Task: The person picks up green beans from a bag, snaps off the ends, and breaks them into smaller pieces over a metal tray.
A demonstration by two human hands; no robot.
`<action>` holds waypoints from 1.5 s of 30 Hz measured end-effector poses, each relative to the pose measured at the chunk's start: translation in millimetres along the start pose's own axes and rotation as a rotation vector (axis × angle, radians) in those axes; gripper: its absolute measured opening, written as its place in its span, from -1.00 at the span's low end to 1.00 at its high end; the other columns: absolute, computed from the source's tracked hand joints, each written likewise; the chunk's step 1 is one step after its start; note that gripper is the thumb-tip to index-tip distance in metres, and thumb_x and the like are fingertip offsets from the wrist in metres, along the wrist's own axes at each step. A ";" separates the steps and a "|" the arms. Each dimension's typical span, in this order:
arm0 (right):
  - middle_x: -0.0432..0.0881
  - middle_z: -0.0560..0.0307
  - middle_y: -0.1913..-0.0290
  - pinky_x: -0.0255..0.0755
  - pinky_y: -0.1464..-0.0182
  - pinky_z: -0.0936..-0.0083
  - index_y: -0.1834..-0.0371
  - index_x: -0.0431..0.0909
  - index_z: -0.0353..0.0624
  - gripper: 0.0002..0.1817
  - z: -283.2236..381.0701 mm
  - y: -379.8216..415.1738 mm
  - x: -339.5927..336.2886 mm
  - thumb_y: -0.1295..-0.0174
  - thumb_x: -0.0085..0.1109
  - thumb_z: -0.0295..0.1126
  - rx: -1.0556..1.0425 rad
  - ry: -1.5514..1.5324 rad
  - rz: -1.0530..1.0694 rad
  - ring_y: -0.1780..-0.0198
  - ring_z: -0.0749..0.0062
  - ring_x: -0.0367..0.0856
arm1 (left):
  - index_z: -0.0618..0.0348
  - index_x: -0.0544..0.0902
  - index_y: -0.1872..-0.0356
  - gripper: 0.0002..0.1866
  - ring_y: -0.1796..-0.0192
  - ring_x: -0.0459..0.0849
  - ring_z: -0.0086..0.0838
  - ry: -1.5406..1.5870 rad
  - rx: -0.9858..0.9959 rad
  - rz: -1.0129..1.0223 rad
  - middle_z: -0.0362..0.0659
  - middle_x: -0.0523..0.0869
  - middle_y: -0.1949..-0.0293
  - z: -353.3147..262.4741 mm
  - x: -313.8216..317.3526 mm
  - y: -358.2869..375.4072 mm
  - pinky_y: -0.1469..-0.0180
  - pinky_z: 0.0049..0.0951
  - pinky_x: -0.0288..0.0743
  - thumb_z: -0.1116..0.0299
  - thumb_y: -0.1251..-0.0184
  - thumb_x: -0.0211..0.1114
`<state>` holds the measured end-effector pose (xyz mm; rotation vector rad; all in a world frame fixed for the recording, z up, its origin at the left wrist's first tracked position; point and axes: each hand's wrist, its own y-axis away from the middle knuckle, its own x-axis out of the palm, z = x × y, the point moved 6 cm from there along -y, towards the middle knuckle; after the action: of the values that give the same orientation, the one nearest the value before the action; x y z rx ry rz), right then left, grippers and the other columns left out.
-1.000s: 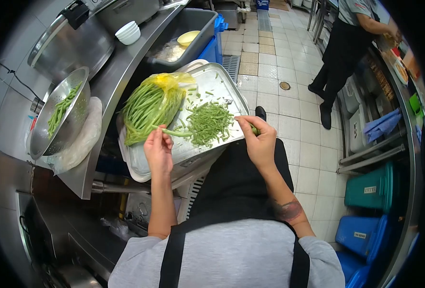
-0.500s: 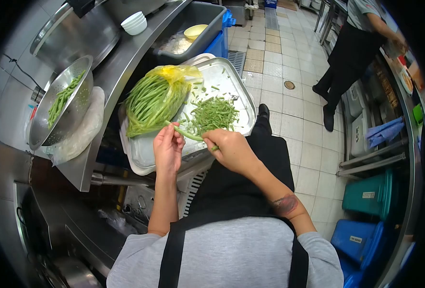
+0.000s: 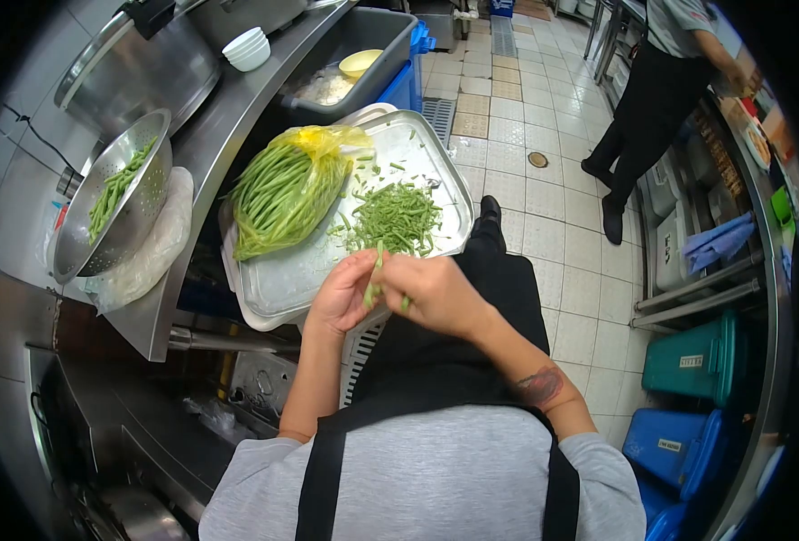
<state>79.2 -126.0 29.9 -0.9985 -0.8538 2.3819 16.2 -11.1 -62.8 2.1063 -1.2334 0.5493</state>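
Observation:
My left hand and my right hand meet above the near edge of a metal tray. Pinched between the fingers of both is a green bean, partly hidden by them. A bit of green also pokes out under my right fist. Beyond my hands, a pile of short green bean pieces lies on the tray, with scraps scattered around it. At the tray's left side rests a yellow plastic bag full of long whole green beans.
On the steel counter at left, a tilted colander holds green beans near a big pot and stacked white bowls. A grey bin stands behind the tray. Another person works at the right-hand counter.
My left hand has moved right and come up against my right hand. The bean, stretched between them before, is now bunched at the fingers. My view has shifted slightly.

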 end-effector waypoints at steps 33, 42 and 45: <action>0.31 0.42 0.59 0.12 0.56 0.78 0.31 0.50 -0.08 -0.73 -76.3 54.7 70.5 -0.37 -0.14 -0.19 0.947 -1.072 0.077 0.56 0.76 0.23 | 0.23 0.51 0.18 -0.82 0.41 0.50 -0.63 -0.209 0.191 0.103 -0.25 0.53 0.46 6.0 3.6 -9.8 0.32 -0.69 0.38 0.35 -0.40 0.02; 0.19 0.44 0.66 -0.09 0.69 0.78 0.43 0.30 0.04 -0.73 -81.8 80.2 70.1 -0.36 -0.15 -0.09 1.160 -1.379 0.043 0.68 0.76 0.11 | 0.23 0.57 0.35 -0.87 0.17 0.42 -0.40 -1.050 0.727 0.021 -0.15 0.46 0.23 9.6 30.2 -4.9 0.05 -0.44 0.29 0.44 -0.24 0.06; 0.19 0.47 0.65 -0.11 0.70 0.78 0.49 0.26 0.13 -0.70 -90.7 106.4 90.5 -0.35 -0.14 -0.01 1.234 -1.295 0.058 0.71 0.77 0.04 | 0.22 0.61 0.40 -0.89 0.07 0.37 -0.32 -1.027 0.690 0.170 -0.13 0.46 0.23 5.1 69.0 9.2 -0.06 -0.38 0.21 0.46 -0.15 0.12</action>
<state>72.6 -116.6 -136.2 1.0570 0.4636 2.6422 41.1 -60.6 -20.3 3.0474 -1.9770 -0.1455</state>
